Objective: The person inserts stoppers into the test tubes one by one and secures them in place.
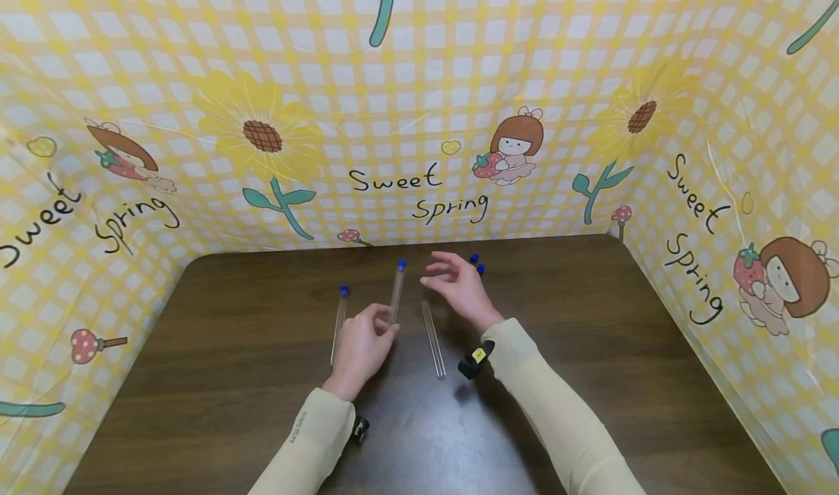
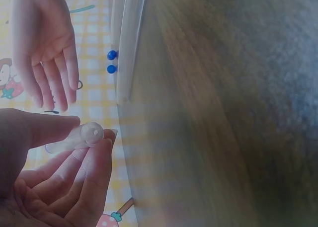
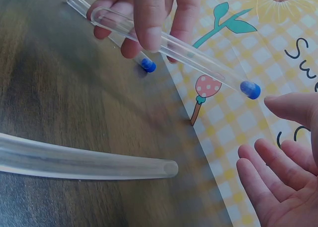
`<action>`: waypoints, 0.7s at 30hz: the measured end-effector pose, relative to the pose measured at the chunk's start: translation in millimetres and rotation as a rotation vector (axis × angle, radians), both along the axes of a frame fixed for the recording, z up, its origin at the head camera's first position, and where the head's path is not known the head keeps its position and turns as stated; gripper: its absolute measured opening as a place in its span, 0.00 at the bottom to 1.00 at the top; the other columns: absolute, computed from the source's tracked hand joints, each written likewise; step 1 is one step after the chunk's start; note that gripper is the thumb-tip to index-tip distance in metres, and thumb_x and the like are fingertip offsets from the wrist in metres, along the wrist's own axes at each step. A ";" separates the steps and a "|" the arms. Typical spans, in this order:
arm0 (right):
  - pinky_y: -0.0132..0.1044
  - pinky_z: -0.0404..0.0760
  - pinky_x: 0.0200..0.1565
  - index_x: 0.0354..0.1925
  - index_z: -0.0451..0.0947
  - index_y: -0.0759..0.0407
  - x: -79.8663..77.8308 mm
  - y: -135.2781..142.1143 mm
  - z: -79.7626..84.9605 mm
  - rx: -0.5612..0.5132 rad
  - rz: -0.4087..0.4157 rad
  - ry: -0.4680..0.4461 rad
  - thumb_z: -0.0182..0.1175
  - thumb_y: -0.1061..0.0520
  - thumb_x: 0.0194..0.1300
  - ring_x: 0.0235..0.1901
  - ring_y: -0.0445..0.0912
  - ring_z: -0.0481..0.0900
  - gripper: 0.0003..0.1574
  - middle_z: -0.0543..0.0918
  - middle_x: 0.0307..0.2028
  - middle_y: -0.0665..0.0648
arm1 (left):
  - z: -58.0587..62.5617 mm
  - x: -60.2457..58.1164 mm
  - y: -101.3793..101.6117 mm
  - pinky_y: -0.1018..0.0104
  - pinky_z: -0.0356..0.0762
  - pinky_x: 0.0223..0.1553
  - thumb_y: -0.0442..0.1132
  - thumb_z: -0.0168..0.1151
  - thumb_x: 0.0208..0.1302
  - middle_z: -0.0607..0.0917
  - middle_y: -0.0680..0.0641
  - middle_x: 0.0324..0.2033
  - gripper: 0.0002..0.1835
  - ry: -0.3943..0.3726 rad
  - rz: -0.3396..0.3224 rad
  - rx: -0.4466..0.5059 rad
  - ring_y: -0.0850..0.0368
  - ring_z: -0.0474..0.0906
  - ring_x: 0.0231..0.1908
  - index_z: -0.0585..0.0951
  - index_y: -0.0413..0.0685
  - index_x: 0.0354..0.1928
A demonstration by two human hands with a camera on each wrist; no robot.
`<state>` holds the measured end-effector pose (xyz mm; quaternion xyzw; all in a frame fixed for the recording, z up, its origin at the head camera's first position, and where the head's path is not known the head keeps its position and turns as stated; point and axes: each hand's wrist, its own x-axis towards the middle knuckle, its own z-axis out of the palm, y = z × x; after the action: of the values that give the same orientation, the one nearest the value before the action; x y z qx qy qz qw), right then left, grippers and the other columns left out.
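Observation:
My left hand (image 1: pixel 363 346) pinches a clear test tube (image 1: pixel 397 295) between thumb and fingers. The tube is raised at a slant, its blue cap (image 3: pixel 250 90) at the far end. Beside that cap, my right hand (image 1: pixel 462 287) hovers with fingers extended and a gap between thumb and fingers, holding nothing. A second blue-capped test tube (image 1: pixel 339 327) lies on the table left of my left hand, partly hidden by it. Between my forearms lies an uncapped test tube (image 1: pixel 434 342), its open end away from me. Two loose blue caps (image 1: pixel 481 269) sit behind my right hand.
The dark wooden table (image 1: pixel 216 364) has rounded back corners. A yellow checked cloth (image 1: pixel 393 116) with printed flowers and lettering rises along its back and both sides. Black wrist cameras (image 1: pixel 476 360) are strapped at both cuffs.

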<state>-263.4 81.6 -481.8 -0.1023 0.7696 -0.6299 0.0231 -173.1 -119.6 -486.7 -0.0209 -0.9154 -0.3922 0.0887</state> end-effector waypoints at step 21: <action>0.46 0.79 0.52 0.65 0.75 0.58 -2.2 11.7 8.4 -0.005 -0.079 -0.013 0.72 0.59 0.64 0.49 0.52 0.84 0.33 0.84 0.54 0.65 | -5.3 -0.3 -9.8 0.47 0.79 0.45 0.33 0.73 0.60 0.89 0.50 0.27 0.23 -0.006 0.014 -0.022 0.53 0.87 0.31 0.82 0.38 0.58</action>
<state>-265.6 93.3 -473.3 -0.0675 0.7714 -0.6327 0.0030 -173.4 -129.4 -492.0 -0.0141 -0.9200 -0.3815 0.0885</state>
